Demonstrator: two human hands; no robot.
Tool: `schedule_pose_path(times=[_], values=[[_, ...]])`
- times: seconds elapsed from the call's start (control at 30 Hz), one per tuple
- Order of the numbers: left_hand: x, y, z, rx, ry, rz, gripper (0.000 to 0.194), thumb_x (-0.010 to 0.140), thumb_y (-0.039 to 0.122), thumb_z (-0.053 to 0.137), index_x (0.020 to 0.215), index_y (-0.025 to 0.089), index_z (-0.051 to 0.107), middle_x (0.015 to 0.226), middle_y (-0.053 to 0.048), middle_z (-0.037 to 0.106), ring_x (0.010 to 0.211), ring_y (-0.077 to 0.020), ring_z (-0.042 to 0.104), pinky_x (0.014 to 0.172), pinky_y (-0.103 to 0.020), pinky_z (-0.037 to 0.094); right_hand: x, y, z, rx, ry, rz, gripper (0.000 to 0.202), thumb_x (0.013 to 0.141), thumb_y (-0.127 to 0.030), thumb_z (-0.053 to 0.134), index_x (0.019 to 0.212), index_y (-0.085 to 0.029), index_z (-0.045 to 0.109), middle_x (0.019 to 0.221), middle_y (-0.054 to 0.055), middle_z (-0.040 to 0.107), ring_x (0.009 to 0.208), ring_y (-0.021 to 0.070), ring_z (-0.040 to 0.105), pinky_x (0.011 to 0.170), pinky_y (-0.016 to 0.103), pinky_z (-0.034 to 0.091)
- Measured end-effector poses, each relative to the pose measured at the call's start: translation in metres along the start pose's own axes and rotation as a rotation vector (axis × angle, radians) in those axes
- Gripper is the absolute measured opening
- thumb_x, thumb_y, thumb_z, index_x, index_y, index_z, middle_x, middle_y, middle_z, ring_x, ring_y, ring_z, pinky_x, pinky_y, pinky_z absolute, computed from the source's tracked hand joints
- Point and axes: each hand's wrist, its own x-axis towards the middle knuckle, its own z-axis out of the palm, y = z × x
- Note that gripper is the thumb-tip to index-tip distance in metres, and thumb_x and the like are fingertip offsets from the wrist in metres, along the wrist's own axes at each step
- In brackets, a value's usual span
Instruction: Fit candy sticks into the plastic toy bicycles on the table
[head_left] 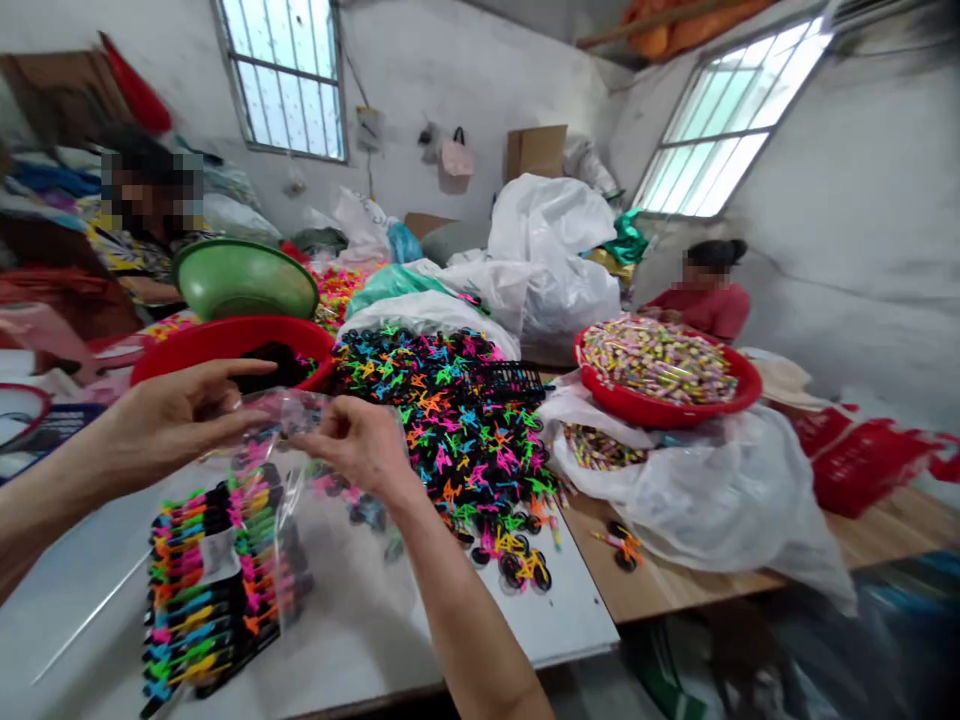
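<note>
Clear, creased plastic bag (337,555) pinched by my right hand (367,440); left hand (172,415), grip I can't tell. Bag partly veils multicoloured toy-bicycle rows (187,600); beyond bag: toy-bicycle heap (472,440), red basin (176,352).

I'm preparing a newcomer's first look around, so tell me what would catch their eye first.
Probably the heap of bright, bicycle-shaped toys with black wheels, in the middle of the white table. Next, at the right, a red basin piled high with small pastel pieces. Nearest, the right hand pinches a clear plastic bag, the left hand by its top.
</note>
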Motion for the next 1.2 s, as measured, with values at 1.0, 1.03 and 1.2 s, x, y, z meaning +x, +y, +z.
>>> schedule_pose_path(times=[1.0,1.03,1.2], values=[[-0.024,-0.111,-0.065,0.355,0.501,-0.205,0.016,0.073,0.017,0.050,0.080,0.016,0.064,0.070,-0.003,0.064,0.071,-0.0182,0.059,0.069,-0.029,0.043,0.112,-0.028,0.142,-0.734,-0.344,-0.149,0.039,0.082,-0.016,0.046,0.120,-0.020,0.052,0.090,0.011,0.065,0.085,0.0276,0.061,0.073,0.038,0.044],[-0.023,-0.118,-0.067,0.264,0.528,-0.209,0.015,0.072,0.015,0.051,0.078,0.016,0.064,0.068,-0.002,0.063,0.069,-0.0174,0.059,0.069,-0.029,0.043,0.113,-0.014,0.142,-0.783,-0.300,-0.106,0.036,0.084,-0.016,0.043,0.118,-0.022,0.054,0.089,0.010,0.065,0.083,0.0266,0.061,0.071,0.036,0.044],[-0.006,-0.142,-0.083,-0.389,0.630,-0.455,0.010,0.074,0.007,0.048,0.068,0.013,0.055,0.056,0.000,0.055,0.055,-0.0125,0.057,0.061,-0.027,0.048,0.141,0.041,0.135,-0.854,-0.300,-0.170,0.029,0.082,-0.027,0.054,0.109,-0.018,0.061,0.105,0.011,0.061,0.088,0.0231,0.060,0.069,0.030,0.042]])
